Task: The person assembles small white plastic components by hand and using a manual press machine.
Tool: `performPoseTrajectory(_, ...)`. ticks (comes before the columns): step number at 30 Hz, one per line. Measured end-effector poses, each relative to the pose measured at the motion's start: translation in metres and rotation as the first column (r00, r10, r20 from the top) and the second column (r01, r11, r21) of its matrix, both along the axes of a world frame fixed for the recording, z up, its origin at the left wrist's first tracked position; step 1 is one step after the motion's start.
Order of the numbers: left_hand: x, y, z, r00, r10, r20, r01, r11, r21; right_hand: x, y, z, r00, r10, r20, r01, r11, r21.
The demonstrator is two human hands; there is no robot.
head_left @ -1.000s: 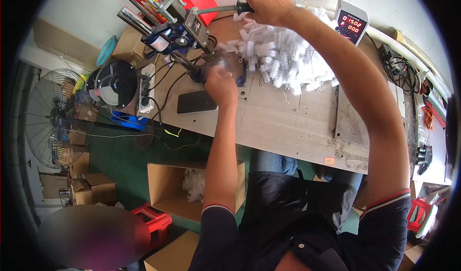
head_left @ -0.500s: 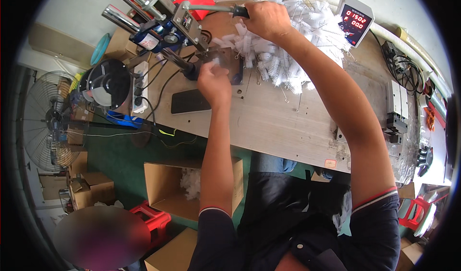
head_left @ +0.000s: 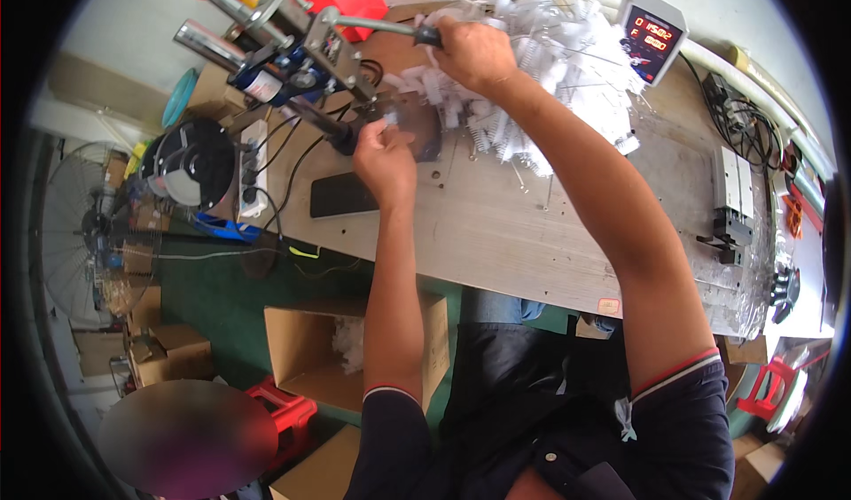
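Note:
My right hand [head_left: 479, 54] is wrapped round the black grip of a metal lever [head_left: 377, 26] on a hand press [head_left: 335, 46] at the back left of the table. Below the press head, my left hand [head_left: 385, 165] is closed, thumb and fingers together at the base plate [head_left: 427, 135]. A small whitish bit shows at its fingertips, too blurred to name. Right of the press lies a heap of white wire brushes [head_left: 554, 74] with thin looped stems. A flat black phone-like slab [head_left: 341, 196] lies just left of my left wrist.
A counter with red digits [head_left: 651, 35] stands behind the heap. A power strip [head_left: 253, 167] with cables sits at the table's left edge. An open carton [head_left: 306, 349] with white pieces is below, under my left forearm. Grey metal blocks [head_left: 732, 194] are at right; a fan [head_left: 93, 225] is far left.
The whole view has shifted slightly. My right hand still grips the lever, and my left hand stays under the press head with its fingers closed.

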State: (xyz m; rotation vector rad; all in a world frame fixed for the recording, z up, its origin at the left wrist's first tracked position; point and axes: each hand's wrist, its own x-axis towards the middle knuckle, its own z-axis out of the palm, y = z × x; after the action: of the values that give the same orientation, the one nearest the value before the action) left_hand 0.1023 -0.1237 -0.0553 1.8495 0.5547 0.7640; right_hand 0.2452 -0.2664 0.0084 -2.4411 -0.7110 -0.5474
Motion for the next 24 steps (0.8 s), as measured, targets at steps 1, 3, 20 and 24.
performPoseTrajectory(1,0.001,0.000,-0.001,1.000,-0.011,0.026,0.011,1.000,-0.003,0.001,0.000,0.002,1.000,-0.007,-0.005,0.007,1.000,-0.007)
performPoseTrajectory(3,0.002,0.006,-0.002,0.998,-0.013,0.061,0.012,1.000,0.022,0.001,0.001,0.009,1.000,0.013,0.015,-0.013,1.000,0.006)
performPoseTrajectory(20,-0.023,0.029,-0.007,0.993,-0.032,0.116,-0.001,0.963,0.268,0.018,-0.044,0.074,0.982,-0.016,0.188,0.088,0.921,-0.381)
performPoseTrajectory(24,-0.129,0.018,-0.008,0.992,-0.050,0.119,0.035,0.991,0.125,0.000,-0.070,0.128,0.961,0.015,0.275,0.104,0.905,-0.412)
